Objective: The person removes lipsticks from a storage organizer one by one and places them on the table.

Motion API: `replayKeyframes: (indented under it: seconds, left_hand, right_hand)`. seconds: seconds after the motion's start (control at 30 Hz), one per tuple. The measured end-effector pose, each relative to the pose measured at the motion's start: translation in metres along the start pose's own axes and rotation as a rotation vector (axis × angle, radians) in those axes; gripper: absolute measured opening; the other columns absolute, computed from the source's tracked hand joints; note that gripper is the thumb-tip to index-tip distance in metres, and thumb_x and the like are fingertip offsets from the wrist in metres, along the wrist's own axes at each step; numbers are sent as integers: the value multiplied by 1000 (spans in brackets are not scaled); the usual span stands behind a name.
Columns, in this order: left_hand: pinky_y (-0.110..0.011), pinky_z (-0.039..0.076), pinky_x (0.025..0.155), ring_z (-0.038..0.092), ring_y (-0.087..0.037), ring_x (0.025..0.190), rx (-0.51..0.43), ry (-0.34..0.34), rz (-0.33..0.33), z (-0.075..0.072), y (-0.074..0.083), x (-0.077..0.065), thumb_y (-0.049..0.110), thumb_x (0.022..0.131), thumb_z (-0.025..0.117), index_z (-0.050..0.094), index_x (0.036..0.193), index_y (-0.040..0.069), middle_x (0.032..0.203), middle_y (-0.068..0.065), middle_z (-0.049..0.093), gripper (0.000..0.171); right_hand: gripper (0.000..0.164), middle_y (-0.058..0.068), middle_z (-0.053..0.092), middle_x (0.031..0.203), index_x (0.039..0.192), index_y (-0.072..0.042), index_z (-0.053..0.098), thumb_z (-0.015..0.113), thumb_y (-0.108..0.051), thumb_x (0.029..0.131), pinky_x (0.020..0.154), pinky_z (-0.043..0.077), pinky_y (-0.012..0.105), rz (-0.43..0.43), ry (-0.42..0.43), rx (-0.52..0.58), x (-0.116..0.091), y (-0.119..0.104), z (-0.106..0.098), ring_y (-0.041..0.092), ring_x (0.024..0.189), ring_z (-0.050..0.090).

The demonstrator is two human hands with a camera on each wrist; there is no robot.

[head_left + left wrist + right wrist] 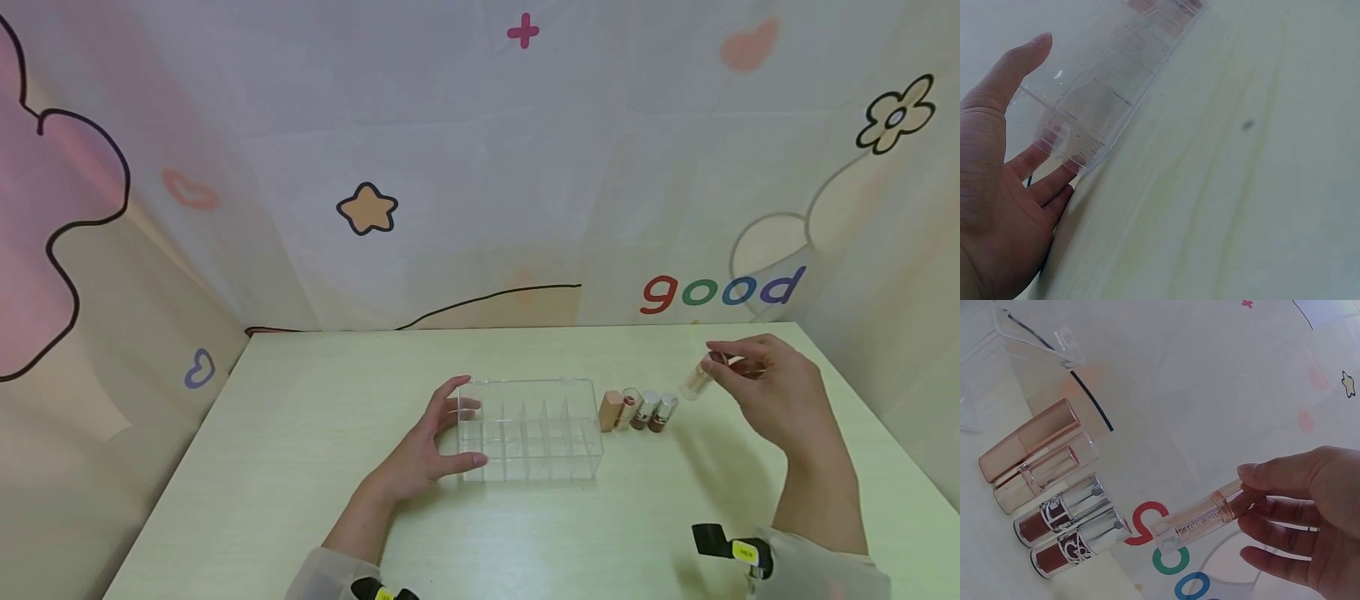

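My left hand (411, 462) grips the left end of a clear plastic organizer box (534, 450), thumb on its front side and fingers behind. The box has several compartments with thin dividers. Up close, the left wrist view shows the thumb and fingers around the box's end (1094, 125). Off to the right, my right hand (780, 392) pinches a clear lipstick tube (1194, 522) with a rose-gold band, held tilted above the table. Between box and right hand stand a rose-gold lipstick (1029, 440), a clear-capped lipstick (1041, 475) and two silver-capped lip gloss tubes (1063, 515).
A pale wood-grain table (315, 417) lies under everything. Behind it hangs a printed cloth backdrop (480, 167) that also covers both sides. The standing tubes are in a row close to the box's right end.
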State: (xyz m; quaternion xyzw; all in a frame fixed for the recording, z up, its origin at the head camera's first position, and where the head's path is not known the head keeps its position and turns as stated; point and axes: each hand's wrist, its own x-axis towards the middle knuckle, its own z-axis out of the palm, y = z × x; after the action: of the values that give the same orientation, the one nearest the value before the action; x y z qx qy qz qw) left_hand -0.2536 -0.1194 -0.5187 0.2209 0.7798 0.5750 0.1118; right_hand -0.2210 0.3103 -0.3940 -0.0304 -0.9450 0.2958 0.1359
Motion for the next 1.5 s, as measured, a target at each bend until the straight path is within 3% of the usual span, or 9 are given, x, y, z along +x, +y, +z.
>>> replayKeyframes:
  seconds: [0.8, 1.5]
  left_hand:
    - [-54, 29, 121, 47, -17, 145, -8, -1, 3, 0, 0, 0, 32, 83, 89, 20, 156, 54, 148, 11, 50, 103]
    - [-54, 29, 122, 47, -18, 145, -10, -4, 3, 0, 1, 0, 31, 84, 89, 20, 156, 54, 148, 10, 50, 102]
  right_hand:
    - [36, 18, 61, 123, 128, -5, 72, 69, -29, 101, 66, 47, 30, 30, -132, -15, 5, 9, 8, 34, 104, 58]
    - [38, 15, 65, 117, 124, -5, 74, 73, -32, 98, 68, 48, 30, 10, -170, -24, 7, 13, 12, 33, 101, 63]
